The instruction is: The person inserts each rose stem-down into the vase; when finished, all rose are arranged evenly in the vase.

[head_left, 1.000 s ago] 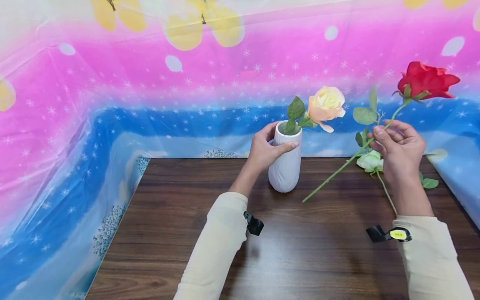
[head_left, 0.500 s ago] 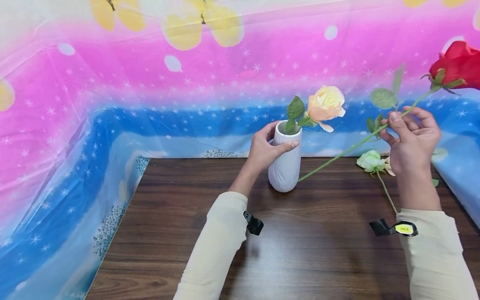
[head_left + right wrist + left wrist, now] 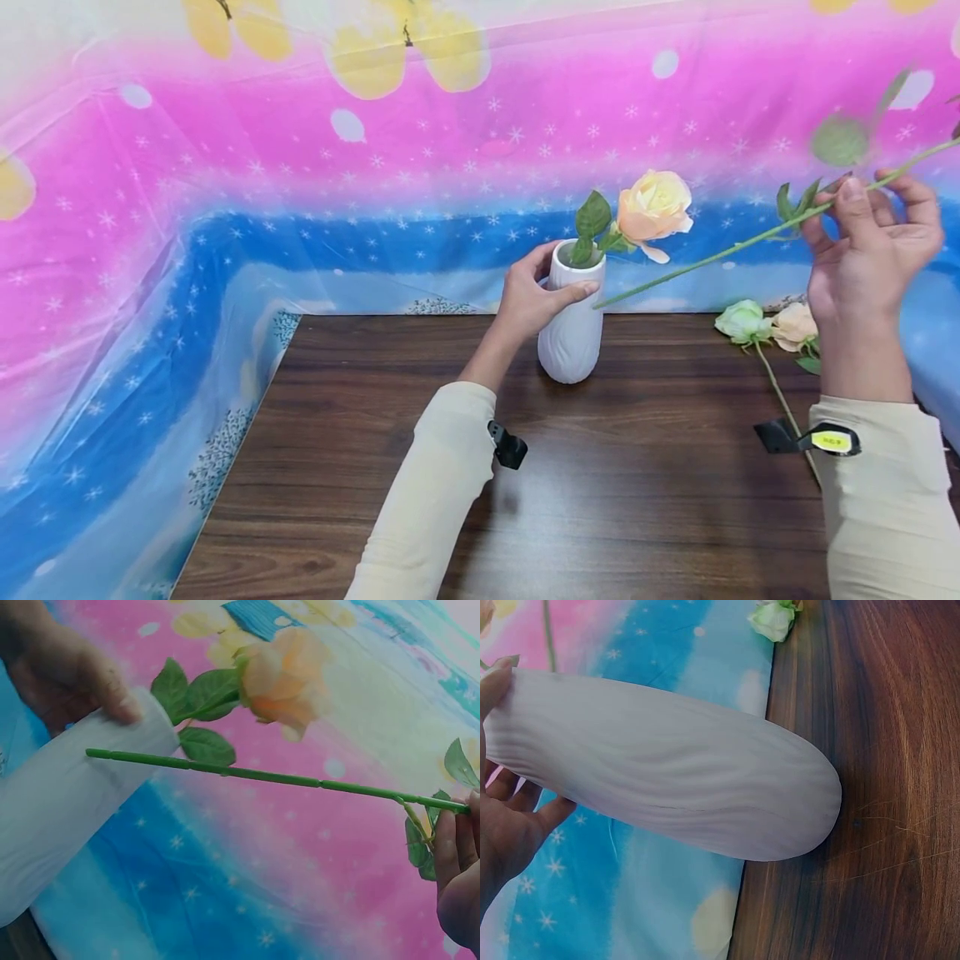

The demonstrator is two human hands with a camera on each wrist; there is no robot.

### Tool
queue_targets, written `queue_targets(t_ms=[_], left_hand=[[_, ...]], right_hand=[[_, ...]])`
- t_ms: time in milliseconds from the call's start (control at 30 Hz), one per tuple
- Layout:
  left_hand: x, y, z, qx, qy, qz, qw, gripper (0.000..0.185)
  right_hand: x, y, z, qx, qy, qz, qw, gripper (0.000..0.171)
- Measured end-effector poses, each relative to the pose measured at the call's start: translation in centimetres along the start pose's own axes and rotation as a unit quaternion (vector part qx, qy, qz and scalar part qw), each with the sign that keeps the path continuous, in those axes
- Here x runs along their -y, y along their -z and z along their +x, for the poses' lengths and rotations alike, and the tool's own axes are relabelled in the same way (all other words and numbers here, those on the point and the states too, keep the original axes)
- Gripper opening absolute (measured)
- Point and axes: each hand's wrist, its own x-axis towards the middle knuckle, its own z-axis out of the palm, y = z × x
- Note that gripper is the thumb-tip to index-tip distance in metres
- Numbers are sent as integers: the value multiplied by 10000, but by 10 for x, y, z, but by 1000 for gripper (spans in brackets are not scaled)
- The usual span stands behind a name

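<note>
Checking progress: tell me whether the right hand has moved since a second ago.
Yes. The right hand has risen and shifted right, away from the white vase.

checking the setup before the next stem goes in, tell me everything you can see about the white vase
The white vase is a tall, rounded piece with a wavy ribbed surface and a matte, ceramic-looking finish. It stands upright on the dark wooden table near the back edge. The left hand grips it near the top, thumb across the front. A peach rose with green leaves already sits in its mouth, leaning right. The cut end of the green stem held by the right hand is beside the vase's upper right side, not inside.
</note>
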Motion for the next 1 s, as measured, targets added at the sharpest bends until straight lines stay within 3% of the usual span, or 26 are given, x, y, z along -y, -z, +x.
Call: queue_targets(t_ms=[233,633,1000], left_hand=[[-1,0,0,14,55,31,10000,73],[-1,0,1,6,48,13,10000,71],[1,1,0,27,-35,9,10000,71]], right_hand=[[12,-21,12,-285,14,215,9994,26],[20,-45,23,-232,-227,455,9984,20],[2,-51,7,134,458,-172,9987,24]])
